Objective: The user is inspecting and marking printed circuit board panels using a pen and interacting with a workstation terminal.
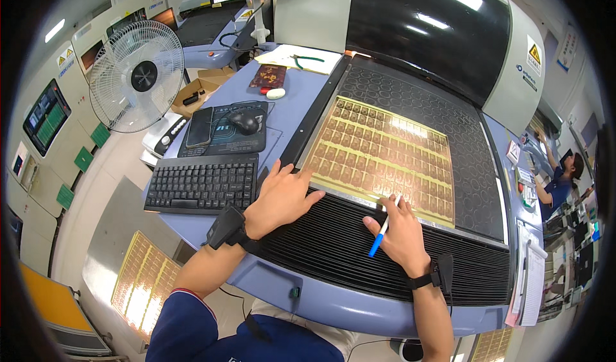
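Note:
A flat circuit board panel [385, 153], yellow-green with rows of copper-coloured rectangles, lies on the dark machine bed [471, 163], which is patterned with circles. My left hand [279, 195] rests with fingers spread at the panel's near left corner, by the bed's edge. It holds nothing. At the panel's near edge, my right hand [403, 230] grips a white marker pen [378, 239] with a blue end. The blue end points down toward me, and the fingers hide part of the barrel. Below both hands runs a black ribbed cover [333, 246].
Left of the bed are a keyboard [202, 184], a mouse [244, 122], a phone [200, 126] and a fan [138, 76]. Green-handled pliers [307, 59] lie farther back. A black machine hood [430, 28] stands behind the bed. Another person [559, 182] works at far right.

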Motion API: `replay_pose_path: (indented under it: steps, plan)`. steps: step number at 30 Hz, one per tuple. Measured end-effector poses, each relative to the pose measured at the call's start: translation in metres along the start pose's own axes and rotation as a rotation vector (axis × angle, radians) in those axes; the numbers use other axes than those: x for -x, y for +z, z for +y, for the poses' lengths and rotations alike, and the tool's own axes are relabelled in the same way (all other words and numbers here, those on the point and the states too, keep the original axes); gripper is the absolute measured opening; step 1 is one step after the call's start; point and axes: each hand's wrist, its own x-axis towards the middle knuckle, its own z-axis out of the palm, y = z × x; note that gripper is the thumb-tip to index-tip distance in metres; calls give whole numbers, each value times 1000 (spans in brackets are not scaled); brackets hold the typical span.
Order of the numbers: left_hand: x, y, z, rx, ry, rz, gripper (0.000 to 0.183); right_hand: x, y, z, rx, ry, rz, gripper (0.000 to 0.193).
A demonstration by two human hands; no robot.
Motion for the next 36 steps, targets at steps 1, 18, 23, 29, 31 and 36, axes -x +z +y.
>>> replay_pose_path:
  steps: [1, 18, 23, 29, 31, 36]
  plan:
    - [4, -7, 0, 6, -24, -24, 60, 1, 3, 1, 37, -56, 44, 56]
    - [114, -69, -78, 310, -422, 611, 39, 6, -35, -15, -479, -21, 117, 47]
    - [34, -28, 35, 1170, -5, -15, 31, 4, -38, -22, -1693, 190, -65, 55]
    - [3, 19, 77, 1354, 114, -218, 31, 14, -20, -7, -1846, 301, -86, 59]
    - [9, 26, 72, 1431, 90, -236, 28, 15, -20, -8, -1855, 324, -50, 59]
    - [14, 27, 68, 1443, 0, -376, 27, 16, -14, -3, -1982, 379, -154, 54]
